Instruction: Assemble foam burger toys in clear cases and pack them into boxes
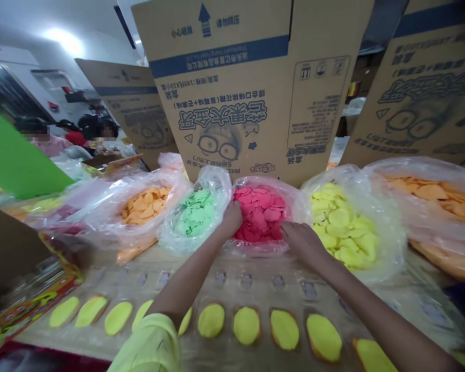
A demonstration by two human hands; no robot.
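So both hands are right in the pink bag (260, 213) here, a clear plastic bag rolled open and full of flat pink pieces (260, 212), which look soft and a bit like foam or clay, though I can't tell from this shot.

The left hand (230, 217) is at the bag's left edge, with the fingers bunched and pushed down where the pink meets the plastic. That grip looks narrow, but the fingertips are buried, so I can't tell if it's holding anything. The right hand (302, 243) is on the bag's near edge, with its fingers curled down over the pile. That grip is fairly narrow too, and again I can't tell if any pieces are in it.

Just left of the pink bag is a bag of green pieces (196, 213), with a bag of orange ones (144, 205) past that. Just right of it sits a yellow bag (343, 225), then another orange bag (434, 192). In front of it is a tray (246, 325) with a row of yellow ovals (209, 320). The left arm's lime sleeve (151, 343) crosses that row. Behind it, big cardboard cartons (232, 98) stand open, and well off to its left are a green sheet (19, 155) and a couple of people (52, 145).
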